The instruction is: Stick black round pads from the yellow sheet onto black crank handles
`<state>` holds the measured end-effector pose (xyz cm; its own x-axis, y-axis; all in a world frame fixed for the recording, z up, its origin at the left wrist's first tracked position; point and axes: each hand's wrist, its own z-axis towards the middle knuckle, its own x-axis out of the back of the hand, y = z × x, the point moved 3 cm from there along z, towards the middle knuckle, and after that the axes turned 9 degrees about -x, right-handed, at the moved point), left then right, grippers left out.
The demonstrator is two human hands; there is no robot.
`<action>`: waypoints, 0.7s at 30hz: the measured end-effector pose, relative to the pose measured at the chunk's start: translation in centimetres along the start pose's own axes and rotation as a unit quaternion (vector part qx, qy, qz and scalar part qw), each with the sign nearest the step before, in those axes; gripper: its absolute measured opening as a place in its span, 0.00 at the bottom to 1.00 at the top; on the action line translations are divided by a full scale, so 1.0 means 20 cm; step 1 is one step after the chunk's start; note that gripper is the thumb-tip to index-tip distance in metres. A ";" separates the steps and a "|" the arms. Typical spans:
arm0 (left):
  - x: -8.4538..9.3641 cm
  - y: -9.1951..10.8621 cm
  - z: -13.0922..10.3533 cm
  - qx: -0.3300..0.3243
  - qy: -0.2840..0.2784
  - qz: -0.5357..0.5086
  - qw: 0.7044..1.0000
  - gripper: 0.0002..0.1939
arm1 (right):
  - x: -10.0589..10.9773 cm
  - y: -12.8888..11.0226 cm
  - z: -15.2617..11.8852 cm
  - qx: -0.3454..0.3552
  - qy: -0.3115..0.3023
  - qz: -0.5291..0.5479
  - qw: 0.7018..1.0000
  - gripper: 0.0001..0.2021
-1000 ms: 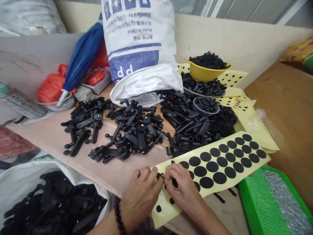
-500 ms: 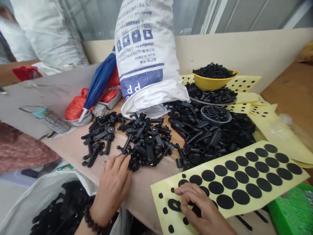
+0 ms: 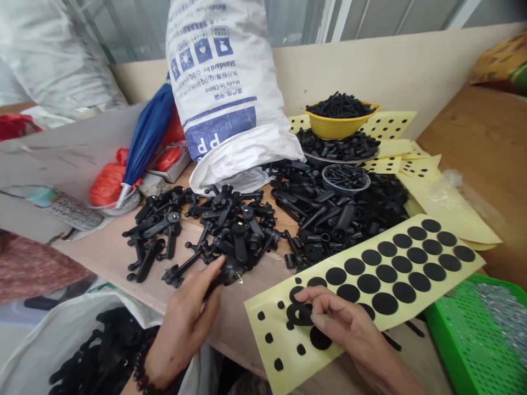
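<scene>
Your right hand point(image 3: 349, 323) pinches a black ring point(image 3: 293, 314) (a sticker, seemingly), right of the black handle point(image 3: 231, 271) your left hand point(image 3: 183, 315) grips.

From where I'm standing, a cream wall point(image 3: 403, 52) is running behind the far edge of the tabletop point(image 3: 101, 238), grey panes point(image 3: 302, 22) and white bars point(image 3: 341, 19) are rising above it, and a brown wooden surface point(image 3: 473, 131) is stretching off to the right.
</scene>
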<state>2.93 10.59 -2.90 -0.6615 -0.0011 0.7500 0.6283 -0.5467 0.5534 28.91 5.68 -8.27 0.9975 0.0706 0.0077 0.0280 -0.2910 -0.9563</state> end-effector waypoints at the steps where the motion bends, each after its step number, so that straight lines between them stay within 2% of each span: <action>1: -0.04 0.03 0.00 0.044 -0.032 -0.087 0.995 0.21 | 0.00 -0.01 -0.01 -0.008 -0.012 0.026 1.000 0.14; 3: -0.14 0.10 -0.01 0.128 -0.098 -0.272 0.949 0.19 | 0.00 -0.04 -0.03 -0.025 -0.037 0.070 0.997 0.14; 5: -0.24 0.15 -0.01 0.192 -0.142 -0.418 0.877 0.18 | -0.01 -0.06 -0.04 -0.039 -0.048 0.101 0.993 0.13; 6: -0.28 0.16 -0.01 0.217 -0.153 -0.461 0.846 0.18 | -0.01 -0.06 -0.04 -0.045 -0.051 0.112 0.991 0.13; 8: -0.34 0.18 -0.01 0.250 -0.161 -0.500 0.813 0.18 | -0.03 -0.07 -0.03 -0.051 -0.054 0.124 0.989 0.13; 12: -0.38 0.20 0.00 0.267 -0.178 -0.489 0.811 0.18 | -0.04 -0.07 -0.03 -0.064 -0.057 0.130 0.988 0.13; 21: -0.39 0.23 0.01 0.227 -0.210 -0.455 0.835 0.19 | -0.03 -0.03 -0.02 -0.065 -0.073 0.107 0.989 0.10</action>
<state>11.08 8.25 -6.00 -0.8073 0.5882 -0.0476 0.0971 0.2121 0.9724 28.37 5.47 -7.70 0.9614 0.1291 -0.2429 -0.1656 -0.4337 -0.8857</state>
